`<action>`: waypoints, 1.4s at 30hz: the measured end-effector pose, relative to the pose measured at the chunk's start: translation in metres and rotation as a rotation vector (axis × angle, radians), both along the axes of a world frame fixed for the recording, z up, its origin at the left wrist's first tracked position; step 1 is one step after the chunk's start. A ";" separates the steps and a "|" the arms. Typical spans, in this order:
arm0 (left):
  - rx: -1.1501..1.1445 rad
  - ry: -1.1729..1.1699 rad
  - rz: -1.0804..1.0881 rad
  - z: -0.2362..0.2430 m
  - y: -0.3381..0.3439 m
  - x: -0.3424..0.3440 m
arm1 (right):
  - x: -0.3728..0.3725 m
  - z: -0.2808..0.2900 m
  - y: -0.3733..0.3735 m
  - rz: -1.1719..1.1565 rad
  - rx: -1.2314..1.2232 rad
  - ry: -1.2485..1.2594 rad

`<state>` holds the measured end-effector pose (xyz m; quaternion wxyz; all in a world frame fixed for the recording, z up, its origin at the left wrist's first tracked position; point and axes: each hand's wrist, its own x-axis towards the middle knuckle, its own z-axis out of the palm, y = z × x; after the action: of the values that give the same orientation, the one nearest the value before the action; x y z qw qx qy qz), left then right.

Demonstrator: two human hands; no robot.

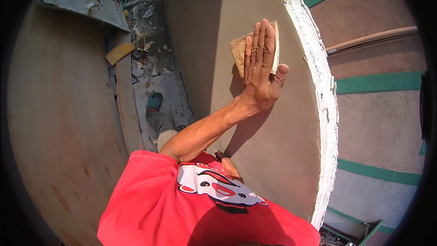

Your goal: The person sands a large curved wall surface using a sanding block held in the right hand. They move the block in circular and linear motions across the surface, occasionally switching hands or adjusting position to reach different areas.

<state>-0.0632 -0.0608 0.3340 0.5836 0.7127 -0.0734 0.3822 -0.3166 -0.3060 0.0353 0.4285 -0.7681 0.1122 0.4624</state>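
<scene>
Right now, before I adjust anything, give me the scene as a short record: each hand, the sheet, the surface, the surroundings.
Left hand: flat, fingers extended, over the sheet
Sheet: tan, folded, paper-like, between hand and surface
Right hand: low, beside the red printed shirt, partly hidden; grip unclear
Surface: smooth grey wall, part sunlit, part shaded
Edge: rough, white, along the wall's right side
Left side: yellow flat piece near a long wooden plank; grey rubble

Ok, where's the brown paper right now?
In the head view, the brown paper is right of upper centre, between the left hand and the grey wall, left of its white edge.
</scene>
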 end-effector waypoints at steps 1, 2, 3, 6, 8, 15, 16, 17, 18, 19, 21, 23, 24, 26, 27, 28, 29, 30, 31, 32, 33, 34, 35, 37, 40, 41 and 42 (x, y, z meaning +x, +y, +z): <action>0.046 -0.062 -0.009 -0.003 -0.024 -0.015 | 0.003 -0.003 -0.003 -0.017 -0.006 0.012; 0.091 -0.123 -0.025 -0.019 -0.051 -0.042 | 0.005 -0.005 -0.006 -0.046 -0.004 0.025; 0.096 -0.167 -0.076 -0.049 -0.081 -0.070 | 0.006 -0.007 -0.011 -0.073 -0.003 0.028; 0.023 -0.134 -0.114 -0.060 -0.080 -0.069 | 0.009 -0.012 -0.008 -0.116 0.028 0.041; -0.044 -0.083 -0.081 -0.022 -0.054 -0.044 | 0.019 -0.015 -0.006 -0.151 0.055 0.016; 0.177 -0.247 -0.119 -0.037 -0.069 -0.071 | 0.021 -0.033 0.019 -0.198 0.099 0.070; 0.129 -0.211 -0.115 -0.049 -0.071 -0.063 | 0.020 -0.034 0.018 -0.209 0.102 0.074; 0.086 -0.169 -0.110 -0.036 -0.059 -0.059 | 0.013 -0.031 0.019 -0.217 0.109 0.081; 0.048 -0.156 -0.097 -0.022 -0.046 -0.040 | 0.020 -0.034 0.022 -0.220 0.123 0.066; -0.002 -0.146 -0.098 0.013 -0.033 -0.021 | 0.021 -0.033 0.019 -0.232 0.127 0.054; 0.029 -0.167 -0.099 0.029 -0.031 -0.026 | 0.024 -0.031 0.028 -0.233 0.146 0.067; 0.162 -0.240 -0.130 0.004 -0.062 -0.058 | 0.024 -0.036 0.030 -0.230 0.148 0.074; 0.167 -0.232 -0.155 -0.012 -0.067 -0.064 | 0.016 -0.036 0.028 -0.240 0.140 0.084; 0.190 -0.211 -0.200 -0.024 -0.063 -0.070 | 0.023 -0.038 0.032 -0.246 0.143 0.071; 0.102 -0.149 -0.158 -0.020 -0.053 -0.048 | 0.029 -0.037 0.034 -0.247 0.153 0.065; 0.054 -0.107 -0.128 -0.001 -0.044 -0.041 | 0.028 -0.037 0.036 -0.237 0.162 0.062; 0.007 -0.082 -0.100 0.015 -0.036 -0.029 | 0.027 -0.037 0.037 -0.237 0.166 0.061; -0.040 -0.063 -0.074 0.023 -0.033 -0.023 | 0.026 -0.037 0.038 -0.240 0.167 0.063; 0.046 -0.133 -0.085 0.015 -0.037 -0.027 | 0.031 -0.040 0.038 -0.239 0.171 0.057; 0.125 -0.195 -0.111 0.003 -0.049 -0.046 | 0.023 -0.039 0.038 -0.244 0.165 0.069; 0.201 -0.256 -0.134 -0.011 -0.066 -0.072 | 0.017 -0.041 0.036 -0.248 0.156 0.087; 0.278 -0.316 -0.156 -0.025 -0.076 -0.081 | 0.020 -0.045 0.035 -0.249 0.156 0.088; 0.320 -0.364 -0.141 -0.018 -0.064 -0.072 | 0.016 -0.043 0.037 -0.259 0.155 0.096; 0.129 -0.210 -0.082 -0.005 -0.026 -0.003 | 0.024 -0.043 0.035 -0.260 0.164 0.080; -0.023 -0.080 -0.080 0.016 -0.012 0.004 | 0.030 -0.042 0.035 -0.244 0.176 0.068; -0.055 -0.060 -0.096 0.019 -0.013 0.002 | 0.024 -0.043 0.037 -0.258 0.176 0.079; 0.056 -0.137 -0.109 0.004 -0.031 -0.024 | 0.027 -0.045 0.041 -0.255 0.175 0.093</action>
<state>-0.0869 -0.0916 0.3383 0.5768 0.6960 -0.1623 0.3957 -0.2892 -0.2653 -0.0097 0.5435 -0.6851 0.1878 0.4472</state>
